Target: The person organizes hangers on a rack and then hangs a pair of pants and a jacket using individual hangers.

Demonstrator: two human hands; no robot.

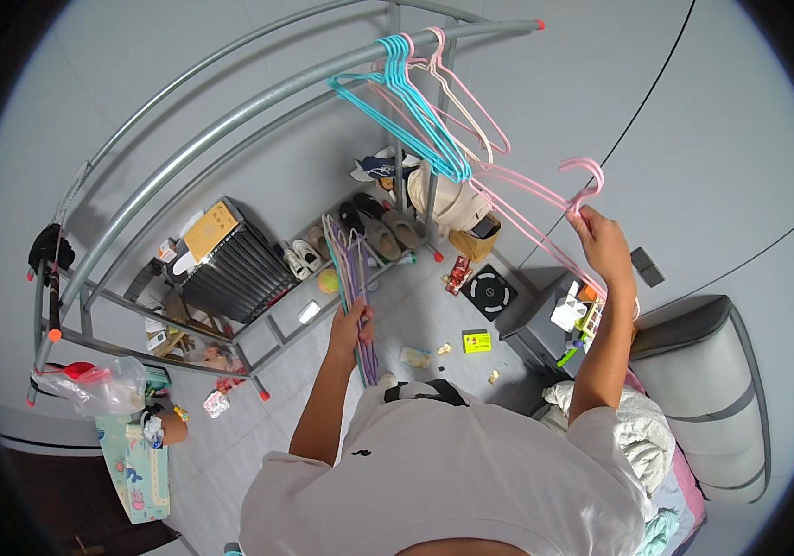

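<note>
My left hand (351,326) is closed round a bundle of clothes hangers (366,357), mostly purple with some paler ones, held low in front of my body. Raised at the right, my right hand (603,243) grips pink hangers (528,182) just below their hooks. The hooks point up and are off the rail. To the left of them, several blue hangers (415,116) hang together near the right end of the grey metal rail (313,77). Pink and cream hangers (464,93) hang beside the blue ones.
Shoes (382,230) stand on the rack's lower shelf, near a dark ribbed case (241,264). A beige bag (457,202) hangs by the wall. On the floor lie a black square scale (489,293) and a yellow-green box (476,343). A bed with a grey headboard (707,389) is at right.
</note>
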